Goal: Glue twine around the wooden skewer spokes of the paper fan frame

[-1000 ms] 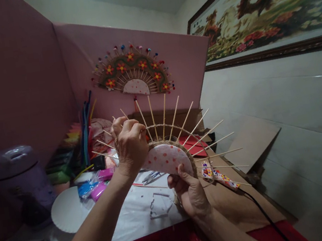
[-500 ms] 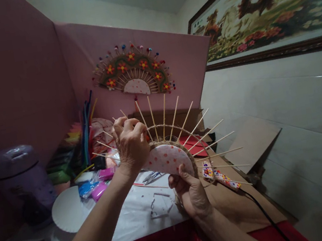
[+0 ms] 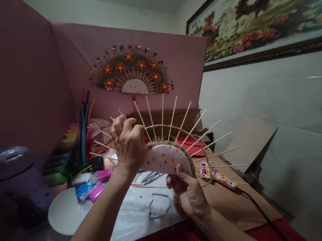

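Note:
A half-round white base with orange-red dots (image 3: 164,158) is held upright before me, with thin wooden sticks (image 3: 174,114) fanning out from its curved edge. Jute twine (image 3: 187,129) runs in an arc across the sticks, and more of it lines the base's rim. My left hand (image 3: 130,147) is closed at the upper left among the sticks, pinching the twine; its fingertips are partly hidden. My right hand (image 3: 192,197) grips the base's lower right edge, thumb in front and fingers curled behind.
A finished flower fan (image 3: 131,70) hangs on the pink panel behind. Scissors (image 3: 150,177) lie on the white sheet. A flower-patterned tool with a black cord (image 3: 223,178) rests on cardboard at right. On the left are a paper plate (image 3: 62,213), coloured clay packets (image 3: 97,191) and a purple container (image 3: 11,189).
The whole view has shifted slightly, so most things appear a little further left. Both hands keep their grips, and the left fingers have moved only slightly.

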Action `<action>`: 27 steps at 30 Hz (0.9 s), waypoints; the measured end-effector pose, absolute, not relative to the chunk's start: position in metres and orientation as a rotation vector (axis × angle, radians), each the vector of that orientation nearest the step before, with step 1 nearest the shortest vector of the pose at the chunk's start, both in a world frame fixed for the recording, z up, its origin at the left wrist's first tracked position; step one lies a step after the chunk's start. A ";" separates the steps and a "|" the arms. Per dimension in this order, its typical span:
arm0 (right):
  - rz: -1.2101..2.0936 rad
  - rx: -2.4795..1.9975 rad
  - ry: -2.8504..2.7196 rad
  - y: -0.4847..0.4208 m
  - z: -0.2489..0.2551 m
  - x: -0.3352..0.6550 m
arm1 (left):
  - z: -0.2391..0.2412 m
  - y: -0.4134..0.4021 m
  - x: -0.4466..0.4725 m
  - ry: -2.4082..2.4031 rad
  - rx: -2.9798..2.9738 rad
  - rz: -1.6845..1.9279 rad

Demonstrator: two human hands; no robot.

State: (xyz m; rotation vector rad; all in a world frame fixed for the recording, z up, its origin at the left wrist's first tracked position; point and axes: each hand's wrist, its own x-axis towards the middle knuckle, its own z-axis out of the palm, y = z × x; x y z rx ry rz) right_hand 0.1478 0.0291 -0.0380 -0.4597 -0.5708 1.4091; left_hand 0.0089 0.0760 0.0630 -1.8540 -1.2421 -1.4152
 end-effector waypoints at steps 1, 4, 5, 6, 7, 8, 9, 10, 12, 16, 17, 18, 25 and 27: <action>1.413 -0.460 -0.579 0.029 -0.038 0.148 | 0.063 0.076 0.009 -1.241 -1.866 -1.413; 1.420 -0.458 -0.590 0.029 -0.040 0.148 | 0.064 0.076 0.010 -1.251 -1.888 -1.448; 1.424 -0.456 -0.593 0.030 -0.040 0.148 | 0.064 0.076 0.010 -1.258 -1.891 -1.457; 1.426 -0.453 -0.596 0.030 -0.041 0.148 | 0.064 0.076 0.010 -1.261 -1.890 -1.464; 1.429 -0.450 -0.599 0.030 -0.041 0.148 | 0.064 0.076 0.010 -1.261 -1.889 -1.468; 1.429 -0.446 -0.603 0.030 -0.042 0.148 | 0.064 0.077 0.009 -1.260 -1.885 -1.471; 1.429 -0.442 -0.606 0.030 -0.042 0.147 | 0.064 0.077 0.009 -1.259 -1.880 -1.472; 1.429 -0.438 -0.607 0.030 -0.042 0.147 | 0.064 0.078 0.009 -1.261 -1.877 -1.473; 1.428 -0.436 -0.603 0.030 -0.041 0.147 | 0.063 0.078 0.009 -1.272 -1.876 -1.473; 1.440 -0.455 -0.578 0.029 -0.040 0.147 | 0.063 0.079 0.009 -1.294 -1.889 -1.467; 1.442 -0.458 -0.572 0.029 -0.040 0.147 | 0.063 0.079 0.009 -1.298 -1.886 -1.466; 1.441 -0.459 -0.569 0.030 -0.040 0.147 | 0.063 0.079 0.009 -1.300 -1.877 -1.465; 1.425 -0.461 -0.600 0.032 -0.043 0.147 | 0.063 0.073 0.013 -1.237 -1.757 -1.481; 1.418 -0.457 -0.623 0.033 -0.044 0.146 | 0.063 0.072 0.014 -1.239 -1.784 -1.430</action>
